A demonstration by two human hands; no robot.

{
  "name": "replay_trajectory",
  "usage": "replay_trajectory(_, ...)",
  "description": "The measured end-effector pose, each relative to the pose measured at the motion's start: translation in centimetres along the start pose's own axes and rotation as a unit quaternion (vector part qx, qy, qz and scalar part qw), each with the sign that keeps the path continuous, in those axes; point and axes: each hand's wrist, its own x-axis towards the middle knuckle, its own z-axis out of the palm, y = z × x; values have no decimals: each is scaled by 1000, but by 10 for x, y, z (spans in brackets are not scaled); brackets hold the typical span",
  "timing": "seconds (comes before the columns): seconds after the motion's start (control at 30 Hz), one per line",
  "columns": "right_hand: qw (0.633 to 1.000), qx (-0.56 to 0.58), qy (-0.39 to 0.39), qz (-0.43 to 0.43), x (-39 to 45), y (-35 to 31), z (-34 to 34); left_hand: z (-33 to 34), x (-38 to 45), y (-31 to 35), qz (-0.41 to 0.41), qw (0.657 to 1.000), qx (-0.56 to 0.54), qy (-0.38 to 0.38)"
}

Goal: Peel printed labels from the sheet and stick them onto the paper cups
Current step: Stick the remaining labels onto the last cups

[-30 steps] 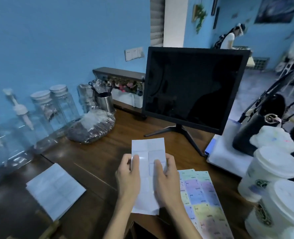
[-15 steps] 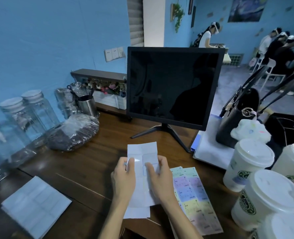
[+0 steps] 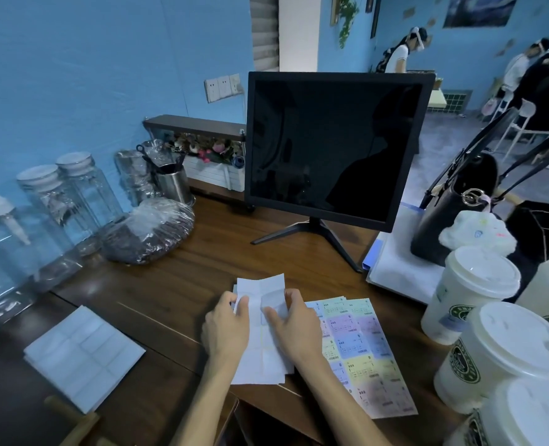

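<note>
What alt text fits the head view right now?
Both hands, left hand and right hand, hold a white label sheet over a dark wooden counter. A pastel printed label sheet lies to its right, beside lidded white paper cups, with a black monitor behind.

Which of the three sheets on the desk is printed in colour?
The pastel multicoloured label sheet, right of the right hand; the other two are plain white.
</note>
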Motion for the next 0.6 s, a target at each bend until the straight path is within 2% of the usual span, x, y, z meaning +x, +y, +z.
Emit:
replay_trajectory(0.13,998,-57,0,1,1,-2,4,-4,-1,-4,-2,999,49,12)
replay_trajectory(0.4,996,-84,11,-1,6,-3,9,6,-4,-12,4,999,13,37)
replay_trajectory(0.6,988,-153,17,-3,-1,-2,15,5,0,-3,-6,1000,-6,-7)
